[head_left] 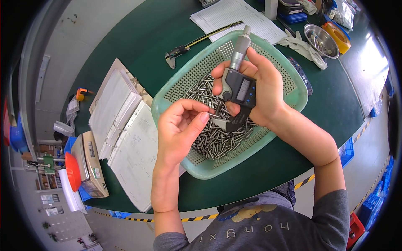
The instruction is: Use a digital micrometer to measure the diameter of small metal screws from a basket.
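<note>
My right hand (pixel 268 85) is closed around a digital micrometer (pixel 242 88), its thimble pointing up and away and its black frame toward me. Between thumb and fingertips, my left hand (pixel 180 129) pinches a small metal pin (pixel 215 115). The pin reaches into the gap of the micrometer's frame; whether it touches the measuring faces I cannot tell. Below both hands stands a light green perforated plastic basket (pixel 167 88). Many small metal pins (pixel 213 144) lie heaped inside it, partly hidden by my hands and the micrometer.
Left of the basket lies an open ring binder (pixel 130 138), with a scale (pixel 90 163) beyond it. A caliper (pixel 184 51) and paper sheets (pixel 222 19) lie behind. At the back right are white gloves (pixel 303 48), a metal bowl (pixel 320 39) and a tape roll (pixel 338 37).
</note>
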Available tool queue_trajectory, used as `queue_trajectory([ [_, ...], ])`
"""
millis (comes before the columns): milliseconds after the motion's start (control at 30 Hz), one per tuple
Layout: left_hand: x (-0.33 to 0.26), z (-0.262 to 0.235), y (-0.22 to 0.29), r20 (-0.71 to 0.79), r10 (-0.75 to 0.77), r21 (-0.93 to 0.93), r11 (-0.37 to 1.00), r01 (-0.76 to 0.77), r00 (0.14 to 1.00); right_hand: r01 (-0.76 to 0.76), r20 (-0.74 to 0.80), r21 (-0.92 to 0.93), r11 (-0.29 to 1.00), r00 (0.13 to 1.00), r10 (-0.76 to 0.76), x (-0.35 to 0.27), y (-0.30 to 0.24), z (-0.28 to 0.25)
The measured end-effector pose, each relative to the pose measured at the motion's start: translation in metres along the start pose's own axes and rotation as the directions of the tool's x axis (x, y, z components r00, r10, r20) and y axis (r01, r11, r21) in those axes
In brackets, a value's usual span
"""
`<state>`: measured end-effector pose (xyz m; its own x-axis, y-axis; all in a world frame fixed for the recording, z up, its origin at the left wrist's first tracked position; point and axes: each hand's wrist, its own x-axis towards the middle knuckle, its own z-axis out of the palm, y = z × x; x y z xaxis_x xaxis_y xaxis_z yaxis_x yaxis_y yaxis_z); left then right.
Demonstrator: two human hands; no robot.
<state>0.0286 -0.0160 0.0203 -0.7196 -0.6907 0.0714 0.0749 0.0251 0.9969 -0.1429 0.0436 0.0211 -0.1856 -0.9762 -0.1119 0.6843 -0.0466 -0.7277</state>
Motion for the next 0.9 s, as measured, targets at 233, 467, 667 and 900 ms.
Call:
queue_trajectory([
  [233,-0.0009,0.0007,0.0026,-0.003,-0.005,0.048,0.999,0.006,1.0,0.01,0.015,-0.026,1.0,1.0,-0.01,0.002,0.0018,0.0],
  [467,-0.0011,0.0009,0.0021,-0.003,0.001,0.069,0.998,-0.001,1.0,0.004,0.009,-0.032,0.999,1.0,-0.004,0.0027,0.0018,0.0003],
  [667,-0.0015,0.0021,0.0047,-0.009,-0.012,0.064,0.998,0.013,1.0,-0.009,-0.007,-0.074,0.997,1.0,0.009,0.0009,-0.0005,0.0033],
  [900,-0.0008,-0.0012,0.0019,0.023,0.002,0.102,0.995,-0.004,1.0,0.003,-0.012,-0.112,0.994,1.0,-0.004,-0.0006,0.0005,0.0042],
])
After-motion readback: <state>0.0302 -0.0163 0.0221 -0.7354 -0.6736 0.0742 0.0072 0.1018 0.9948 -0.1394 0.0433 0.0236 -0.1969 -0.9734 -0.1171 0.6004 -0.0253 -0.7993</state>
